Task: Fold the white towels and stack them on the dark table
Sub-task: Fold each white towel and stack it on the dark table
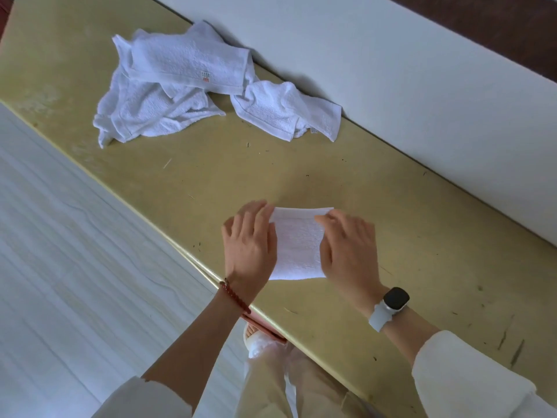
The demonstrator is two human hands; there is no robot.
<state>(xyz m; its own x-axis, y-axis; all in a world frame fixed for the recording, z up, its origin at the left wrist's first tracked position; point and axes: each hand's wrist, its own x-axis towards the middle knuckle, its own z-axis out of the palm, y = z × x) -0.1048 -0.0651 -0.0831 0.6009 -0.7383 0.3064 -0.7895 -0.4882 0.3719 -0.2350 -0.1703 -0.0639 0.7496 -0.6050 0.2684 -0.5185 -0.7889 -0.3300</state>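
Note:
A small folded white towel (298, 245) lies flat on the yellowish table (211, 182) near its front edge. My left hand (250, 245) rests on the towel's left side with fingers spread flat. On the right side lies my right hand (349, 245), fingers straight and pressing the cloth. Both hands look slightly blurred. A heap of unfolded white towels (168, 89) sits at the far left of the table, with another crumpled white towel (286, 110) just to its right.
A white wall (391, 70) runs along the table's far edge. Pale wood-grain floor (75, 267) lies to the left, below the table edge. My legs and a slipper (256, 339) show under the front edge. The table surface carries small dark specks.

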